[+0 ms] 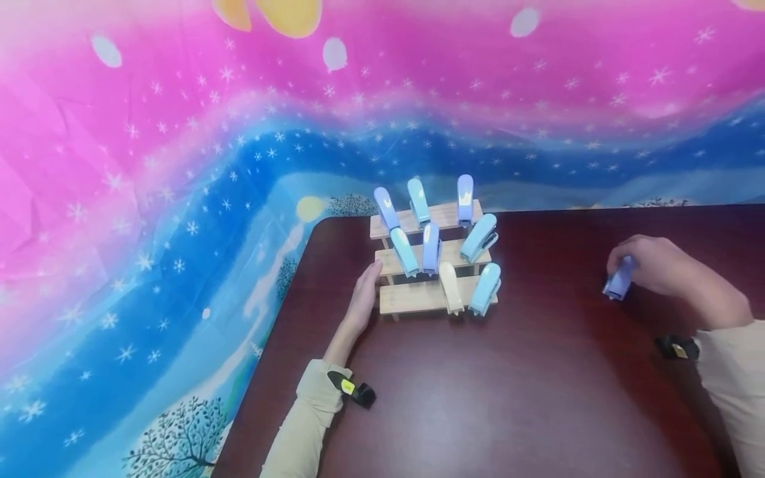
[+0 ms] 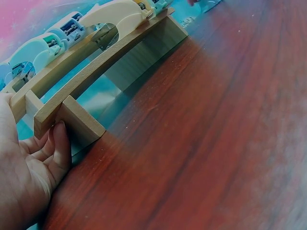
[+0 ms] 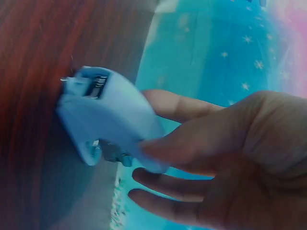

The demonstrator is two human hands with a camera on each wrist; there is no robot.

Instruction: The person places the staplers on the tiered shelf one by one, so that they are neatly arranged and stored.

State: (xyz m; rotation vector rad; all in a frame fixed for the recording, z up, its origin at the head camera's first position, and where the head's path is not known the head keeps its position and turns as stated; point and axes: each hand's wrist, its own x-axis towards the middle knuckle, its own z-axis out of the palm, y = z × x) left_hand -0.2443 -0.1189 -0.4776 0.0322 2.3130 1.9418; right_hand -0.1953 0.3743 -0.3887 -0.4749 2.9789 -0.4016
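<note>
In the head view, my right hand (image 1: 654, 265) holds a purple stapler (image 1: 619, 279) over the right side of the table. The right wrist view shows the thumb and index finger of the right hand (image 3: 230, 143) pinching the tail end of this stapler (image 3: 112, 110); its metal mouth points away from the palm. My left hand (image 1: 361, 299) is at the left end of a three-tier wooden rack (image 1: 409, 299). Up close, the curled fingers of the left hand (image 2: 29, 167) grip the rack's end beside a leg (image 2: 81, 120). Several purple, teal and cream staplers (image 1: 451, 289) stand on the tiers.
The rack stands near the back edge of a dark red-brown table (image 1: 478, 398). A pink and blue cloth (image 1: 197, 166) with snowflakes hangs behind and to the left. Two staplers occupy the front tier's right part, beside bare wood on its left.
</note>
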